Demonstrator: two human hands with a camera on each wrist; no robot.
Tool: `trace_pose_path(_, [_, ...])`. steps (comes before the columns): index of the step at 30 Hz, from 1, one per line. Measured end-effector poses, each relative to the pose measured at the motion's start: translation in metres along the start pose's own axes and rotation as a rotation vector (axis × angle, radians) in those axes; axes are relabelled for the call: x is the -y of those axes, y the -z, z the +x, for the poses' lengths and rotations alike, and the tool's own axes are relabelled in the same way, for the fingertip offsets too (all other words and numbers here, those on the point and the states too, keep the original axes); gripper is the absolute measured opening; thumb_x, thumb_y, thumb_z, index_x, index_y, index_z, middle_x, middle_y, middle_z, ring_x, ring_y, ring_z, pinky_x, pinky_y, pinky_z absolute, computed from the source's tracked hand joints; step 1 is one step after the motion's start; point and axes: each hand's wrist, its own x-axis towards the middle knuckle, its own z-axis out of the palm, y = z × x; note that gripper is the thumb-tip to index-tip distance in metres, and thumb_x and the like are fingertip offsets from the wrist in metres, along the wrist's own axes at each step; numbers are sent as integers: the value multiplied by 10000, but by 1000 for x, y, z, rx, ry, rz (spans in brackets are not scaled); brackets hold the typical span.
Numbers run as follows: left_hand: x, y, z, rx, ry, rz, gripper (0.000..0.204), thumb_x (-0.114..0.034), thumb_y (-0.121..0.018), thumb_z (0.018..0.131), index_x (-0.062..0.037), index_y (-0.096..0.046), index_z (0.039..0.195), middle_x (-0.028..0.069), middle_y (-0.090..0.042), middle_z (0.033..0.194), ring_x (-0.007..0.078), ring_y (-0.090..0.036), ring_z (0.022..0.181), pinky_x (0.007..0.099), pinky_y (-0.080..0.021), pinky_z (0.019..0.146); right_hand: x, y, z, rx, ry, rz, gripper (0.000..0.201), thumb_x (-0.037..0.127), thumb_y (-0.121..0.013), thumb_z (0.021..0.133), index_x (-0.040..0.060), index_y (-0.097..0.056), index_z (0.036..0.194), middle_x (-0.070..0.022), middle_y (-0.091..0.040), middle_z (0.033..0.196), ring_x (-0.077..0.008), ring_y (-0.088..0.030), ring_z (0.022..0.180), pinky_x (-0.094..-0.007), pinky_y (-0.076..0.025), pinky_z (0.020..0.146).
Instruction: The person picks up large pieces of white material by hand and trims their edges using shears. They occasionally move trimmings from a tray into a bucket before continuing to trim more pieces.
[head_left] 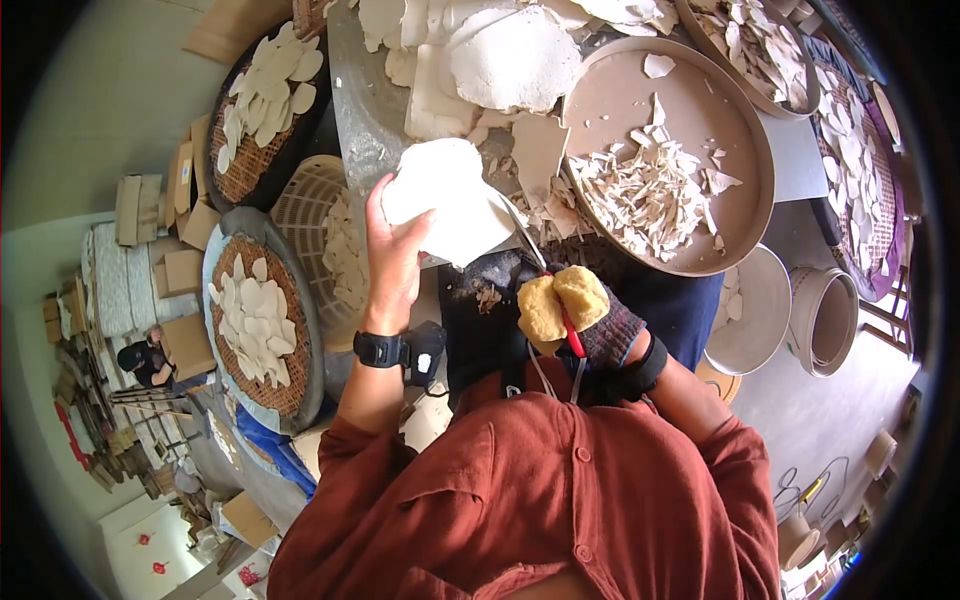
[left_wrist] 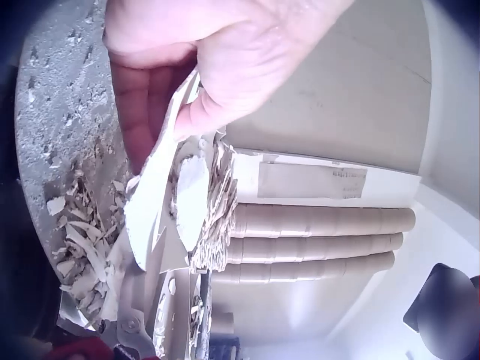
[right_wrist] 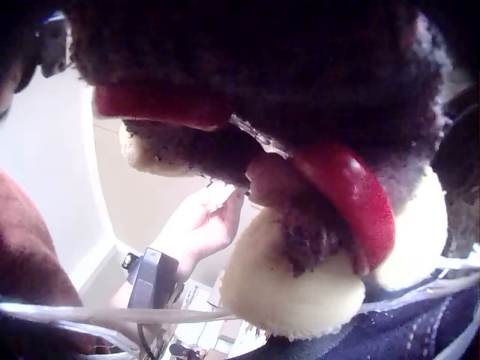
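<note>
My bare left hand [head_left: 393, 262] pinches a thin, pale, stiff-looking sheet [head_left: 445, 205] between thumb and fingers over the near edge of the metal table. On my right hand [head_left: 612, 332] is a dark knitted glove, with yellow foam pads [head_left: 565, 305] bulging around the fingers. It grips red-handled scissors [right_wrist: 349, 195] near my lap. Their blades [head_left: 524, 232] point up and left, right at the sheet's right edge. In the left wrist view, the scissors' pivot [left_wrist: 131, 326] shows just below the sheet, beside broken scraps [left_wrist: 86, 255].
A large round tray [head_left: 748, 150] of cut slivers stands right of the sheet. Stacked pale sheets [head_left: 510, 60] lie behind it. Woven trays [head_left: 235, 345] of oval pieces and a slatted basket [head_left: 300, 200] sit left; a white bucket [head_left: 765, 310] stands right.
</note>
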Motion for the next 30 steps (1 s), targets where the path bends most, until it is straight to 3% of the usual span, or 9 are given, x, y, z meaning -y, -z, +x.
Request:
trace_pose_path(3, [-2, 7, 8, 120, -32, 45, 642, 33, -609, 793, -55, -304, 1351, 103, -446, 1240, 192, -484, 1129, 325, -451, 927, -5, 1, -3, 16, -215, 421, 233, 61, -650, 775, 29, -607, 1002, -111, -643, 949, -241, -622, 907, -315, -478, 809])
trace_pose_path(6, [-5, 0, 6, 162, -12, 55, 644, 42, -608, 784, -51, -307, 1346, 104, -444, 1236, 197, -480, 1133, 328, -437, 946, -8, 7, -1, 101, -67, 220, 227, 58, -618, 809, 18, -600, 1032, -112, -641, 985, -222, -622, 922, -320, -479, 821])
trace_pose_path(11, [-2, -3, 7, 161, 13, 68, 652, 48, -608, 777, -48, -306, 1347, 110, -434, 1253, 202, -466, 1153, 334, -421, 968, -19, -5, -7, 7, -284, 1096, 218, 100, -533, 900, -30, -577, 1069, -123, -628, 1052, -198, -613, 972, -334, -482, 883])
trace_pose_path(14, [-3, -5, 7, 165, 7, 71, 650, 45, -609, 781, -40, -299, 1346, 118, -434, 1257, 197, -472, 1148, 333, -427, 963, -13, -9, -9, -17, -235, 1106, 239, 124, -534, 908, -49, -570, 1070, -133, -625, 1058, -200, -614, 983, -343, -480, 905])
trace_pose_path(19, [-6, -8, 5, 132, 49, -23, 651, 36, -598, 811, -30, -262, 1364, 122, -462, 1244, 203, -514, 1110, 322, -451, 938, -5, -3, -7, -57, -233, 822, 179, 131, -606, 878, 4, -605, 1003, -87, -645, 983, -168, -623, 918, -301, -496, 843])
trace_pose_path(24, [-23, 9, 3, 264, 85, -57, 455, -15, -581, 843, -30, -439, 1275, 120, -493, 1265, 226, -513, 1134, 356, -413, 974, 11, 4, -5, -16, -169, 487, 130, 96, -622, 844, 3, -606, 932, -65, -647, 902, -155, -632, 838, -301, -516, 754])
trace_pose_path(25, [-29, 12, 3, 296, 73, -26, 408, -43, -592, 842, -36, -497, 1238, 119, -495, 1272, 234, -508, 1146, 367, -393, 993, 9, 9, -7, 68, -180, 280, 234, 153, -608, 837, 51, -582, 1045, -61, -622, 1019, -176, -592, 957, -317, -444, 869])
trace_pose_path(28, [-36, 24, 5, 415, -278, 212, 215, 19, -639, 755, -56, -671, 954, 123, -480, 1324, 232, -476, 1200, 349, -393, 1002, 7, 20, -10, 233, 20, -206, 413, 266, -602, 843, 133, -520, 1225, -57, -544, 1224, -215, -486, 1162, -352, -302, 1037])
trace_pose_path(30, [-38, 21, 7, 262, -625, 547, 118, -10, -657, 722, -123, -691, 719, 139, -396, 1397, 280, -383, 1286, 374, -367, 1027, 5, 19, -13, 252, 122, -250, 472, 321, -613, 847, 146, -492, 1269, -69, -508, 1277, -224, -450, 1205, -359, -276, 1058])
